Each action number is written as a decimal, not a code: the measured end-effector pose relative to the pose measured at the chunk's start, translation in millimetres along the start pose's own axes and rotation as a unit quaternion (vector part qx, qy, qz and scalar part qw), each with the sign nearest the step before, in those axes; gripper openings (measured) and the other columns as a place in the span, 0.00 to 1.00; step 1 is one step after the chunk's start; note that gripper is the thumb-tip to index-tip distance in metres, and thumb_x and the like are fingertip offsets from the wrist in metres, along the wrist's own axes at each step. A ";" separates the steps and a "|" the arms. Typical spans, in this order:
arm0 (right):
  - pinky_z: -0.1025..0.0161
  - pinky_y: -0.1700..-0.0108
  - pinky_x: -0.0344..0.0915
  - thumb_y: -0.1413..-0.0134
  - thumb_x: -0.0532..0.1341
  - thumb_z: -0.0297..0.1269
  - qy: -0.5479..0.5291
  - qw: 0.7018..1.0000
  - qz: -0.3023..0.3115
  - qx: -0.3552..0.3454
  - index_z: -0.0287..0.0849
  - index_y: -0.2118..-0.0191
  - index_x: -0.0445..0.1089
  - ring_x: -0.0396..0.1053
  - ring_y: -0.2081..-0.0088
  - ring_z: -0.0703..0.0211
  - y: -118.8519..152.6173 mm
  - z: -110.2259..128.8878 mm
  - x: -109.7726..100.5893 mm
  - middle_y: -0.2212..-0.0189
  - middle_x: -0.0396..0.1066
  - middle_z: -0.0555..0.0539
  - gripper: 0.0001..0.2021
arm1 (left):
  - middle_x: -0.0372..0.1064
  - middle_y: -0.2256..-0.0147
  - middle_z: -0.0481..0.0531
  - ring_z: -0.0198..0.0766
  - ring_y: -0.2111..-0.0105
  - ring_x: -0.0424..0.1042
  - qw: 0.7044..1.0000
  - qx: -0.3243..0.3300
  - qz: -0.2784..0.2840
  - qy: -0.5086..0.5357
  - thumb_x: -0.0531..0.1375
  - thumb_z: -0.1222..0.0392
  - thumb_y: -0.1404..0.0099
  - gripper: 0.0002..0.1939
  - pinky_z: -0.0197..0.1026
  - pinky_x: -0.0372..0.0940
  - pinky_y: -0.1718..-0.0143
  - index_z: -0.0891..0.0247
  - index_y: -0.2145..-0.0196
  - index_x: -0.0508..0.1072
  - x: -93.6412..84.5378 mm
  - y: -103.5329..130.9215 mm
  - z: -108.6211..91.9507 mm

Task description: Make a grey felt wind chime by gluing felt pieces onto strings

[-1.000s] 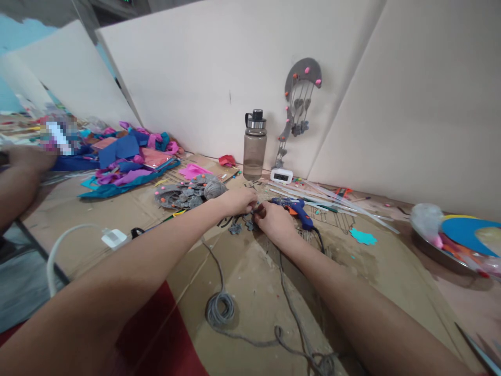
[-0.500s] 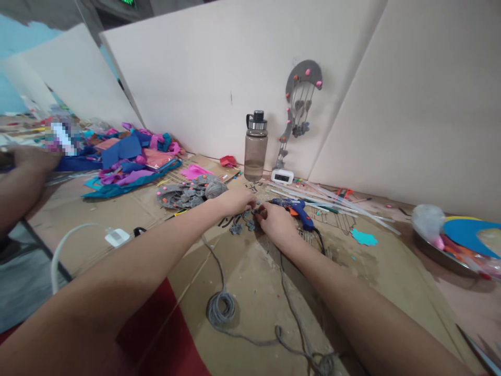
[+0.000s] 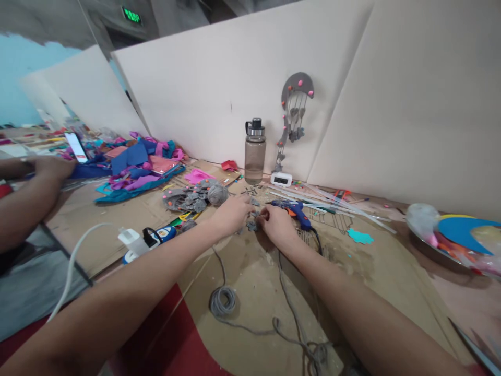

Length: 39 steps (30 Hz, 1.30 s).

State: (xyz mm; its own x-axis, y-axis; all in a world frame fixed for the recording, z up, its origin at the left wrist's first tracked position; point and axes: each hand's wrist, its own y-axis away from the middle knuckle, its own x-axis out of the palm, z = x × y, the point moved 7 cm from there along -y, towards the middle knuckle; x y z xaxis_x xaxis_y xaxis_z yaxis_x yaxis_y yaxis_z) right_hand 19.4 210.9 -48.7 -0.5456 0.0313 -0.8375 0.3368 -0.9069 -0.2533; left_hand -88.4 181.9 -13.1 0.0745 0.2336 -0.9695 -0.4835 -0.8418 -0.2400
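Observation:
My left hand (image 3: 234, 213) is over the cardboard at the middle, fingers curled down by small grey pieces; what they grip is hidden. Close beside it, my right hand (image 3: 277, 223) pinches a small grey felt piece, mostly covered by the fingertips. A grey flower-shaped cutout (image 3: 251, 226) lies between the hands. Just behind my right hand rests a blue hot glue gun (image 3: 298, 213). Left of my left hand are a ball of grey yarn (image 3: 217, 193) and grey felt shapes (image 3: 191, 200) with pink and orange dots. A coil of grey cord (image 3: 223, 301) lies nearer me.
A water bottle (image 3: 255, 156) and a small white digital clock (image 3: 281, 179) stand by the white board, where a grey moon-shaped hanging ornament (image 3: 297, 89) is fixed. Clear glue sticks (image 3: 332, 201) lie behind. A metal bowl (image 3: 430, 249) is right; scissors (image 3: 475, 347) lie lower right. Another person's hand (image 3: 55, 169) is left.
The view has shifted slightly, bringing the power strip on the left more into sight. My left hand has drawn back a little from my right, which stays at the grey pieces.

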 end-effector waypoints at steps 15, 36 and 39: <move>0.64 0.63 0.62 0.46 0.55 0.33 0.102 0.994 0.040 0.006 0.42 0.66 0.73 0.73 0.63 0.55 -0.4 5.6 5.7 0.65 0.76 0.44 0.08 | 0.68 0.57 0.55 0.45 0.55 0.64 0.998 -0.030 0.029 -0.054 0.52 0.65 0.37 0.18 0.47 0.57 0.55 0.55 0.53 0.75 19.5 17.5 -5.9; 0.63 0.63 0.61 0.41 0.52 0.35 0.130 0.990 0.051 -0.013 0.41 0.63 0.72 0.72 0.61 0.55 1.2 9.8 7.0 0.62 0.75 0.43 0.11 | 0.69 0.57 0.54 0.45 0.55 0.63 0.998 -0.041 0.023 -0.047 0.51 0.63 0.35 0.17 0.48 0.56 0.56 0.56 0.54 0.75 19.7 19.5 -5.9; 0.63 0.63 0.61 0.41 0.52 0.35 0.136 0.989 0.050 -0.023 0.41 0.62 0.71 0.72 0.61 0.54 1.9 11.2 6.6 0.61 0.75 0.43 0.11 | 0.69 0.57 0.55 0.46 0.55 0.63 0.998 -0.041 0.023 -0.045 0.51 0.63 0.35 0.17 0.48 0.56 0.57 0.56 0.54 0.75 19.7 19.6 -5.7</move>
State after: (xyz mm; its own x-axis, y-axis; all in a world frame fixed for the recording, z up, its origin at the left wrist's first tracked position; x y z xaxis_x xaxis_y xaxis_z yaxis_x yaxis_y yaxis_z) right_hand 7.8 204.7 -49.2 -0.2831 0.0596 -0.9572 0.4167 -0.8913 -0.1787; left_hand -91.5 167.3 -37.2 -0.0274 0.2328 -0.9721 -0.4113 -0.8890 -0.2013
